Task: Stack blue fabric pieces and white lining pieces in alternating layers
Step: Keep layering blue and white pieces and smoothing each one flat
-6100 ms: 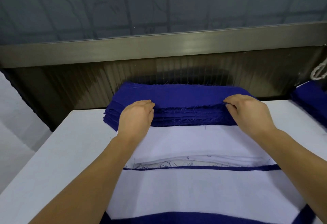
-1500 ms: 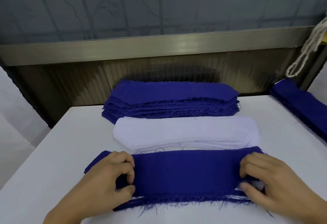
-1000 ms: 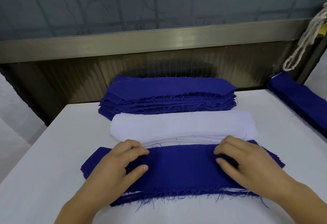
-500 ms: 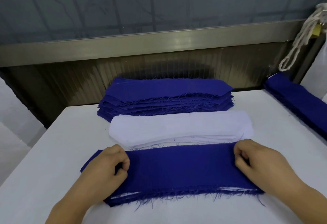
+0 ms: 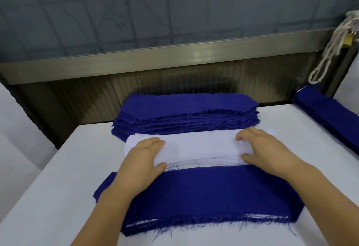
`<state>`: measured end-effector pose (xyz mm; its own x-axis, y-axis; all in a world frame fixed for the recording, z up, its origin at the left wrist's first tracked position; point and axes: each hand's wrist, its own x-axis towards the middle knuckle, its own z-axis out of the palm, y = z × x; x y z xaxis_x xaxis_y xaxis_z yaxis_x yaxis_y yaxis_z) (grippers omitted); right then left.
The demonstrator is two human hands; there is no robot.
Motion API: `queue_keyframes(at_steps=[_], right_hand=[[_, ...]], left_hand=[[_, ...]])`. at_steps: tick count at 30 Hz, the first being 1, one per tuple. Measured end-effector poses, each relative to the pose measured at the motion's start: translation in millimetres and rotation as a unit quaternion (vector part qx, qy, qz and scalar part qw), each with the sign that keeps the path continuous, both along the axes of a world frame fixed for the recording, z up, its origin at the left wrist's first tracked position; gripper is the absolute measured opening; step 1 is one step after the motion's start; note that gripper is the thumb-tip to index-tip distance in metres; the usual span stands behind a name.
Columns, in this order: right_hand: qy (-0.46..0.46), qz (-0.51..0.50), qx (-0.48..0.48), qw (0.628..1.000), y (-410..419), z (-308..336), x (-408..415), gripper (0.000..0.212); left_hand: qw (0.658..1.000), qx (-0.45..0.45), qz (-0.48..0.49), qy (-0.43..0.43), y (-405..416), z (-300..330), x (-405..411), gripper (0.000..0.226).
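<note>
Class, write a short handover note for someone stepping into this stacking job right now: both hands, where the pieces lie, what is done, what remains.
Left hand and right hand: both rest on the white lining pile, fingers at its ends; no firm grip visible.
Blue fabric pile lies behind it.
Alternating stack lies nearest, blue piece on top, white edges showing beneath.
Left: lay a white lining piece on the stack, then blue, and repeat.

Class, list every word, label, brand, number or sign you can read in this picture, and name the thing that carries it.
None: no readable text shows anywhere.
White lining stack: faint blue specks at its near edge, too small to read as writing.
Padlock by the rope: any marking is too blurred to read.
Blue fabric stack, near mixed stack, table: plain.
</note>
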<state>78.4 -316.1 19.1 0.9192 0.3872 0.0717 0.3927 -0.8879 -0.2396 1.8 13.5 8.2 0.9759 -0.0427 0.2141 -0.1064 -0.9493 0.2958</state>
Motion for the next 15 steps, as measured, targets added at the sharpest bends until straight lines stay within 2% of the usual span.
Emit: queue_keyframes(at_steps=[4, 11, 15], right_hand=[[-0.017, 0.023, 0.010, 1.000, -2, -13, 0, 0.046], [-0.057, 0.046, 0.089, 0.993, -11, -23, -8, 0.021], [-0.113, 0.028, 0.111, 0.987, -9, -27, -10, 0.013]], left_hand=[[1.000, -0.017, 0.000, -0.006, -1, -17, 0, 0.062], [0.998, -0.021, 0.017, -0.057, 1, -21, -5, 0.036], [0.996, -0.036, 0.027, -0.079, 0, -19, -8, 0.027]])
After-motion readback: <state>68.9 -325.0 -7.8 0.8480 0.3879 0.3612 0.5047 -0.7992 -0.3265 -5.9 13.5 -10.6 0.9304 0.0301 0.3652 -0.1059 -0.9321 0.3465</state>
